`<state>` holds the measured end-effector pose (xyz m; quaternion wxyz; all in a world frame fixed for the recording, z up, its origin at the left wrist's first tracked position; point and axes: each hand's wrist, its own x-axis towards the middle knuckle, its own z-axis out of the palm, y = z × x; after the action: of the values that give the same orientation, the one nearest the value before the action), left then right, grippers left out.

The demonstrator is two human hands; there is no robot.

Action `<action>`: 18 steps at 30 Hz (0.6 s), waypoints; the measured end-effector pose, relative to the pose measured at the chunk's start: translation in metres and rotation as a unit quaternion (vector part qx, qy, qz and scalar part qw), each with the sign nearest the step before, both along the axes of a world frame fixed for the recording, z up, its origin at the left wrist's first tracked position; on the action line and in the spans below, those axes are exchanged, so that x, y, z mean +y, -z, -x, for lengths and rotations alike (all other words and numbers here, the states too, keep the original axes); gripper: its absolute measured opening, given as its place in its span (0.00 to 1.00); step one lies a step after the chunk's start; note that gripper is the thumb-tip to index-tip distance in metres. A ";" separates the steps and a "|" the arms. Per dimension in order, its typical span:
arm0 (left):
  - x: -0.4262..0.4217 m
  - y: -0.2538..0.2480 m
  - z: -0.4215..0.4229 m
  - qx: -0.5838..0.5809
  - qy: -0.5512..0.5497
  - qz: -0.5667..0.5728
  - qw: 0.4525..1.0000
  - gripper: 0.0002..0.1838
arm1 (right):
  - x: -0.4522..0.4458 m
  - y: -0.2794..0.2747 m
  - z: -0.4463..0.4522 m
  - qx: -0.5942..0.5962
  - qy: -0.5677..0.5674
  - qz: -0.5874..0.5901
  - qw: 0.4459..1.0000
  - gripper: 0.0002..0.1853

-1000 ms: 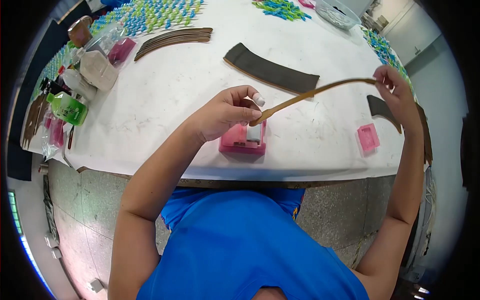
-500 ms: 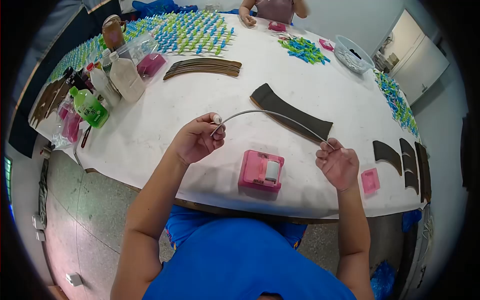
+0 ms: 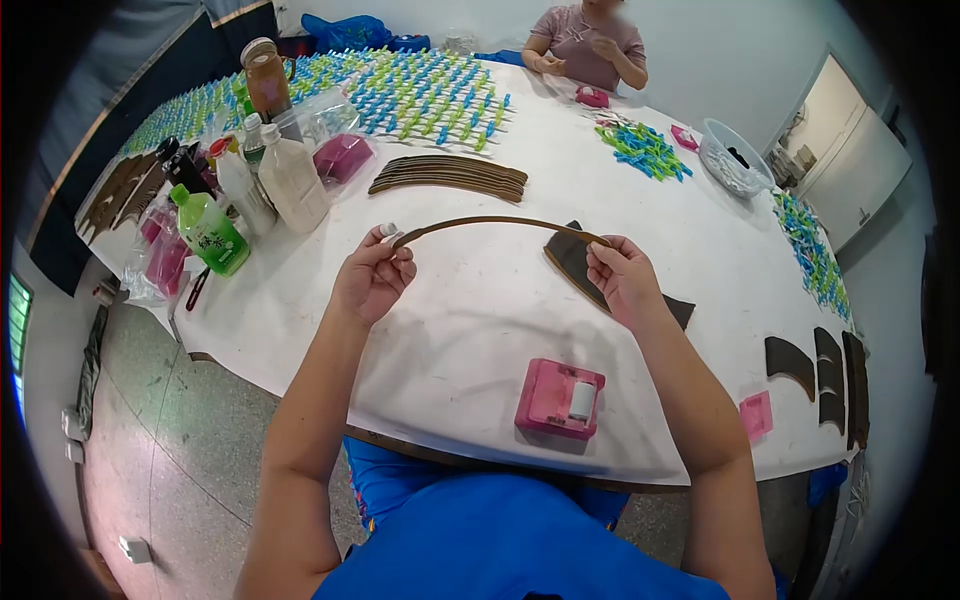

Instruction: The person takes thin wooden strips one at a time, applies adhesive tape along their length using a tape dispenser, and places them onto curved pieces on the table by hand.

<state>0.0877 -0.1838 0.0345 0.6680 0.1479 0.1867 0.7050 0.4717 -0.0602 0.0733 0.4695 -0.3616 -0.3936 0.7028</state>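
A thin, curved brown strip (image 3: 490, 219) arches between my two hands above the table. My left hand (image 3: 372, 278) pinches its left end, and a white wrap (image 3: 389, 229) covers a fingertip there. At the other end, my right hand (image 3: 625, 283) grips the strip between thumb and fingers. Behind and below the right hand lies a dark curved piece (image 3: 572, 262) with a tan edge, partly covered by the hand. Nearer my body, a pink dispenser (image 3: 543, 400) with a white roll (image 3: 582, 400) stands on the white-covered table (image 3: 440, 350).
A stack of brown curved strips (image 3: 450, 178) lies farther back. Bottles (image 3: 292, 185) crowd the left side. Blue and green clips (image 3: 640, 150) lie near a basket (image 3: 735, 165). Dark pieces (image 3: 790, 365) and a pink tray (image 3: 757, 415) sit right. Across the table sits another person (image 3: 580, 45).
The strip has turned from a thin grey edge to a broader brown side. My right hand has moved left and away from my body. The whole view has shifted slightly.
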 end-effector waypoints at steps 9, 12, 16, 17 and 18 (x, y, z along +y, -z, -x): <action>0.076 0.025 0.064 0.289 -0.227 0.121 0.922 0.17 | 0.063 0.017 0.097 -0.181 -0.061 -0.062 0.980 0.06; 0.094 0.030 0.079 0.566 -0.262 0.146 0.768 0.17 | 0.072 0.025 0.120 -0.262 -0.035 -0.100 0.959 0.05; 0.103 0.029 0.085 0.747 -0.280 0.159 0.582 0.17 | 0.081 0.031 0.134 -0.494 -0.006 -0.251 0.833 0.08; 0.106 0.031 0.088 0.746 -0.280 0.159 0.583 0.17 | 0.083 0.035 0.135 -0.554 0.011 -0.308 0.774 0.09; 0.109 0.034 0.092 0.763 -0.280 0.158 0.561 0.17 | 0.082 0.035 0.138 -0.554 0.011 -0.308 0.773 0.09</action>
<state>-0.0043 -0.0748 0.0006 0.0583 0.4632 0.7672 0.4399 0.3341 0.0222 0.0380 0.2641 -0.5286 -0.7770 0.2170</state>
